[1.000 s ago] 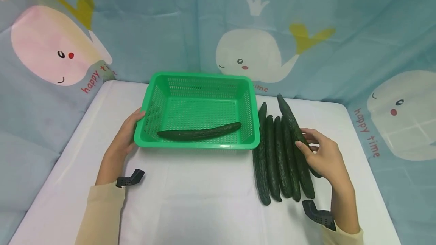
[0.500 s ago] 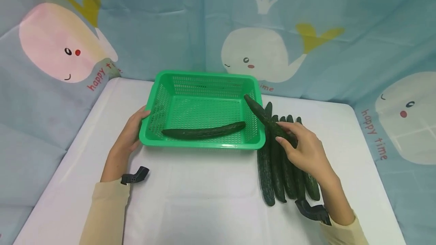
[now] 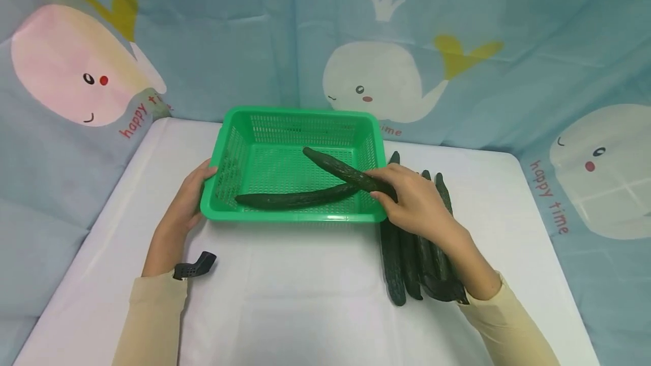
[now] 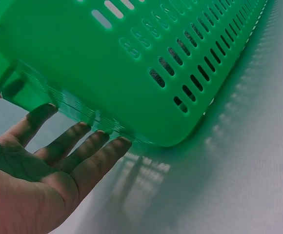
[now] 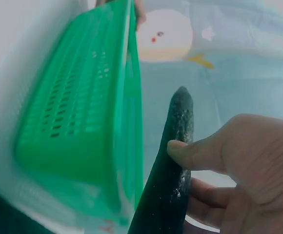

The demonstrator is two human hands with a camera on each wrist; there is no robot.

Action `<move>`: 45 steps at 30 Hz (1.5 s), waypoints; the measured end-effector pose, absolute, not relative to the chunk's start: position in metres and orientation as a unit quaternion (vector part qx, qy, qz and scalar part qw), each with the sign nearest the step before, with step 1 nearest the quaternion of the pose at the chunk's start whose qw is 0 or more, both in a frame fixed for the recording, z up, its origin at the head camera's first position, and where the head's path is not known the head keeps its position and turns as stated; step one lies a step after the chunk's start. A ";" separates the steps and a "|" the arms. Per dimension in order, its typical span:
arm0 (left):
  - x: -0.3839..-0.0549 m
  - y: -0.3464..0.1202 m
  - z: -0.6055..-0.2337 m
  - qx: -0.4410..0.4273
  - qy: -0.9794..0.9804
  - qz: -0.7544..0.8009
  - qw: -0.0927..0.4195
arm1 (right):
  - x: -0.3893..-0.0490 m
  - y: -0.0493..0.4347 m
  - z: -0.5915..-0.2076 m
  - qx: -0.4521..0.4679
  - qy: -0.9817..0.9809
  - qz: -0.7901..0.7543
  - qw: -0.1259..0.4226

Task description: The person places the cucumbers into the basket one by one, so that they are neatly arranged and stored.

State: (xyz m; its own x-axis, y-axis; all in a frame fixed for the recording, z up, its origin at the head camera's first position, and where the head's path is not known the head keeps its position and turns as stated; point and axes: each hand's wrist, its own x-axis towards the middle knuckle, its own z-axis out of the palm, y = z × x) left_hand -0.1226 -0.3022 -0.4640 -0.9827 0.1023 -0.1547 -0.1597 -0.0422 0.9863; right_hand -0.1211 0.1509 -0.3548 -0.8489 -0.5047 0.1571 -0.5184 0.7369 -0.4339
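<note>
My right hand [image 3: 419, 202] pinches a long dark green cucumber [image 3: 335, 167] between thumb and fingers. Its far end slants over the inside of the green plastic basket [image 3: 295, 217], with the hand beside the right rim. In the right wrist view, the thumb lies across the bumpy skin of this cucumber [image 5: 163, 190]. Another cucumber [image 3: 280, 201] lies along the near side of the basket floor, partly overlapped by the held one. At the basket's left end, my left hand [image 3: 185, 199] touches the side with extended fingers, as the left wrist view shows at the end wall [image 4: 83, 73].
Several more cucumbers [image 3: 393, 264] lie side by side right of the basket, partly covered by the right hand and forearm. White cloth [image 3: 295, 298] covers the table. A blue curtain [image 3: 274, 33] with printed whales hangs behind it.
My right hand has carried the cucumber leftward from above the row on the right to over the basket. The left hand stays at the basket's left end.
</note>
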 end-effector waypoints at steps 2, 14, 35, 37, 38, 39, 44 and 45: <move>-0.123 -0.303 -0.464 -0.020 0.689 0.719 0.092 | -0.123 0.142 -0.352 0.286 -0.930 0.232 0.010; -0.121 -0.304 -0.462 -0.034 0.690 0.717 0.094 | -0.130 0.100 -0.342 0.324 -0.921 0.214 0.012; -0.118 -0.304 -0.461 -0.055 0.695 0.710 0.103 | -0.140 0.052 -0.349 0.387 -0.904 0.169 -0.067; -0.118 -0.305 -0.461 -0.053 0.691 0.713 0.106 | -0.140 0.049 -0.350 0.389 -0.904 0.165 -0.068; -0.118 -0.305 -0.461 -0.052 0.690 0.714 0.107 | -0.140 0.049 -0.350 0.388 -0.904 0.165 -0.069; -0.119 -0.305 -0.461 -0.049 0.688 0.716 0.107 | -0.140 0.048 -0.350 0.387 -0.904 0.167 -0.068; -0.123 -0.304 -0.461 -0.044 0.688 0.716 0.110 | -0.140 0.049 -0.355 0.384 -0.905 0.173 -0.061; -0.124 -0.303 -0.461 -0.043 0.689 0.715 0.110 | -0.140 0.050 -0.357 0.384 -0.905 0.175 -0.058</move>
State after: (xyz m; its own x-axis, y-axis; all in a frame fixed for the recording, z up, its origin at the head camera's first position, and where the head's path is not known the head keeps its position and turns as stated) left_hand -0.1242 -0.3032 -0.4606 -0.9719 0.0983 -0.2138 -0.2172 -0.0250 0.9758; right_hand -0.1399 0.0496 -0.3573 -0.6979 -0.7156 0.0291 -0.6746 0.6433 -0.3621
